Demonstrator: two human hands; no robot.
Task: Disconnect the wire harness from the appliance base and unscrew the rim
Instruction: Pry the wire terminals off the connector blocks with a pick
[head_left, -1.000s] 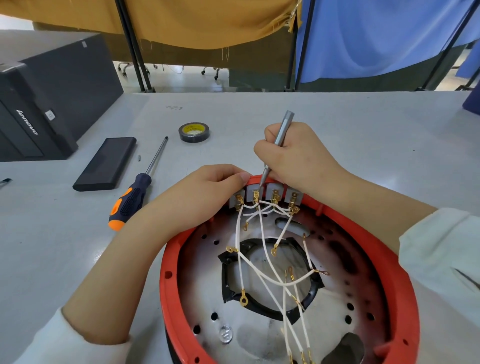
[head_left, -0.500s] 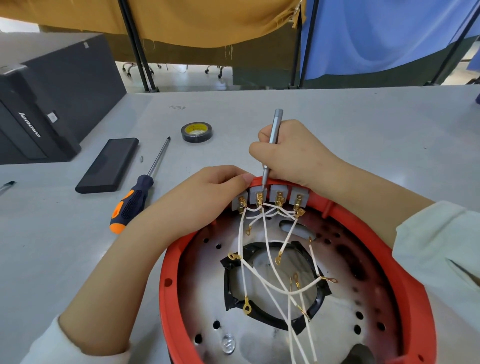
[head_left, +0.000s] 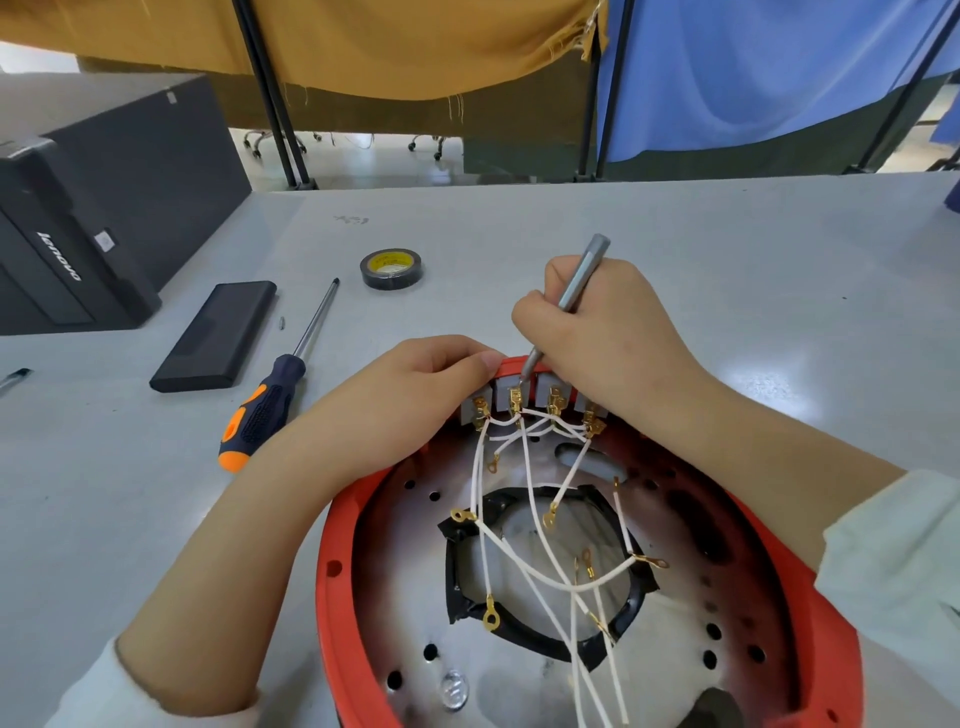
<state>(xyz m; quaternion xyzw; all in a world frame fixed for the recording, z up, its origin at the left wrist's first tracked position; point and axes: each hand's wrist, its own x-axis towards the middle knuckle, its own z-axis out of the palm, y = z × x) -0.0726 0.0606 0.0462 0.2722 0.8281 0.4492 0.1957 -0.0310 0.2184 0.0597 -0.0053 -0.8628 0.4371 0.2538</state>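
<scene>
Head view. The base (head_left: 587, 597), a round metal pan with a red rim (head_left: 332, 566), lies on the grey table (head_left: 727, 291) at the lower centre, cut off by the bottom edge. The white harness (head_left: 524, 525) fans from a row of grey terminals (head_left: 530, 395) at the rim's 12 o'clock down across the black ring (head_left: 524, 634) in the pan's middle; several gold lugs hang free.

The right hand (head_left: 608, 332) sits just beyond the rim at 12 to 1 o'clock, fingers curled round a slim grey driver (head_left: 576, 291) held like a pen, its tip down at the second terminal from the left. The left hand (head_left: 415, 395) rests on the rim at 11 o'clock, fingers bent, fingertips pressed against the rim beside the leftmost terminal; it holds nothing visible.

From the base, at 10 o'clock: an orange-and-black screwdriver (head_left: 270, 405), then a flat black case (head_left: 218, 335). A tape roll (head_left: 391, 267) lies at 11 o'clock, beyond the left hand. A black computer tower (head_left: 104, 202) lies at the table's far left.
</scene>
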